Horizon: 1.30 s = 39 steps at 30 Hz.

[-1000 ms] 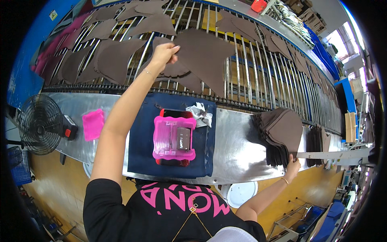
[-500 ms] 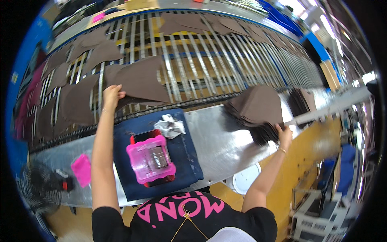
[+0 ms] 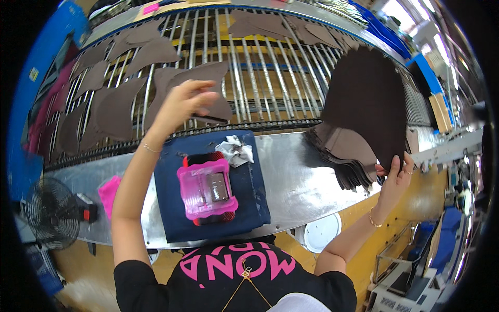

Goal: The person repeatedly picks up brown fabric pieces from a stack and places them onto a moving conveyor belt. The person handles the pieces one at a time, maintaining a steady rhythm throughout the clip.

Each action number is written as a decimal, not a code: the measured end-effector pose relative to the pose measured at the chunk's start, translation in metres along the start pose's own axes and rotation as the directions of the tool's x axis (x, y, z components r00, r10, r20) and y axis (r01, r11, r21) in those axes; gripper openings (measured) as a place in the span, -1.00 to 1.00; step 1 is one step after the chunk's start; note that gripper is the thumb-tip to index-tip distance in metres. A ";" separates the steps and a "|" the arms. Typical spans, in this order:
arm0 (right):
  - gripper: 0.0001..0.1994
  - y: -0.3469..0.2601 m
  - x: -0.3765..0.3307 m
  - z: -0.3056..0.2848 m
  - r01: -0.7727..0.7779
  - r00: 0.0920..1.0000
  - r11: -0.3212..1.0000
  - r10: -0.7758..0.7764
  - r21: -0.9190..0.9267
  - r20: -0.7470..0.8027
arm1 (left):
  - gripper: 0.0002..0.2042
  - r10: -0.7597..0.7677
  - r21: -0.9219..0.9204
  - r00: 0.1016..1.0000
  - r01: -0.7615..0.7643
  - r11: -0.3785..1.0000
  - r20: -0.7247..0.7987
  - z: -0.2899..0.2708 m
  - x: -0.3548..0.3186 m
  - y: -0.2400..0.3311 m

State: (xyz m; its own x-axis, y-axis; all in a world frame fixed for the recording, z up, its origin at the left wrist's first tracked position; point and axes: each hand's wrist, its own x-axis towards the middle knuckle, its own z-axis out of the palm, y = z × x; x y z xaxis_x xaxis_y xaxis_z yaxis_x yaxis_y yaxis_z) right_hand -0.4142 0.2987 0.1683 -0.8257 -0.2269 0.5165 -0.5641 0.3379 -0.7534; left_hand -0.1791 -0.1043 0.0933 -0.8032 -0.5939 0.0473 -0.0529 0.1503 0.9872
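My right hand (image 3: 397, 172) pinches the lower end of a dark brown fabric panel (image 3: 366, 93). The panel stands up from a fanned stack of brown panels (image 3: 348, 148) on the metal table's right part. My left hand (image 3: 195, 99) hovers over the slatted rack with its fingers apart and nothing visible in them. Beneath it lies a pile of brown panels (image 3: 221, 106). Nearer me, a pink wavy-edged plastic piece with a metal block (image 3: 195, 195) rests on a red and black object, on a dark blue cloth (image 3: 171, 223).
More brown panels (image 3: 106, 114) cover the left of the slatted rack (image 3: 265, 93), others its far side. A crumpled white cloth (image 3: 235, 152) lies on the blue cloth. A black fan (image 3: 52, 213) stands left, by a pink cloth (image 3: 109, 192). A grey metal arm (image 3: 455, 148) juts in from the right.
My right hand has moved right and lifted the top panel off the stack. My left hand has left the edge of the pile on the rack and moved right, its fingers now apart.
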 end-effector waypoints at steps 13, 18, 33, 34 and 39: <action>-0.82 -0.096 -0.116 0.174 0.002 0.667 0.824 -0.424 0.567 0.613 | -0.81 0.113 0.237 0.946 -0.040 0.971 -0.305 -0.092 -0.179 0.094; -0.87 -0.100 -0.140 0.198 0.114 0.523 0.833 -0.513 0.541 0.681 | -0.84 0.090 0.300 0.912 0.037 0.953 -0.399 -0.106 -0.236 0.088; -0.89 0.020 -0.120 0.102 0.221 0.681 0.961 -0.274 0.166 0.679 | -0.90 0.228 0.689 0.964 -0.257 0.678 0.135 -0.004 -0.171 0.034; -0.91 0.027 -0.113 0.088 0.155 0.705 0.978 -0.209 0.140 0.678 | -0.88 0.245 0.671 0.950 -0.309 0.674 0.192 0.004 -0.164 0.036; -0.85 0.063 -0.073 0.024 -0.193 0.849 0.946 0.027 0.262 0.527 | -0.89 0.255 0.614 0.883 -0.459 0.642 0.393 0.045 -0.128 0.039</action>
State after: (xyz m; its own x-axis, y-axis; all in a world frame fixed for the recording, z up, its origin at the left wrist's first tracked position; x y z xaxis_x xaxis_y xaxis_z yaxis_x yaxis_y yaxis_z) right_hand -0.3893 0.3150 0.0735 -0.7188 -0.6647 0.2036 -0.3750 0.1241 -0.9187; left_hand -0.1051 0.0127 0.1190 -0.9563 -0.1751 0.2341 -0.0296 0.8547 0.5183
